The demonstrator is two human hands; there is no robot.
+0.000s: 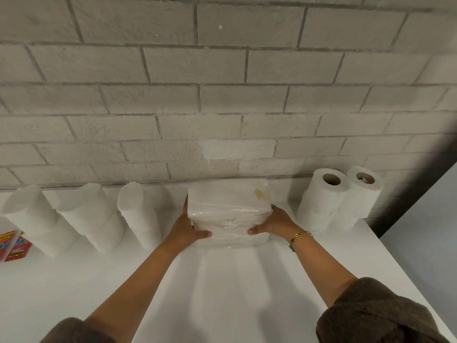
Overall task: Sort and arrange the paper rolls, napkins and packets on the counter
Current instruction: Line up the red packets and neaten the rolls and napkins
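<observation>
A plastic-wrapped pack of white napkins (pixel 228 209) stands on the white counter (pixel 222 293) near the brick wall. My left hand (pixel 189 229) grips its left side and my right hand (pixel 274 224) grips its right side, thumbs on the front face. Left of the pack stand three tall stacks of white paper rolls (pixel 37 219), (pixel 91 214), (pixel 137 214). To its right, two more stacks of rolls (pixel 321 201), (pixel 358 196) show their cardboard cores.
A red printed packet (pixel 14 246) lies at the far left counter edge. The counter's right edge (pixel 395 263) runs diagonally, with grey floor beyond. A grey brick wall (pixel 222 95) backs the counter.
</observation>
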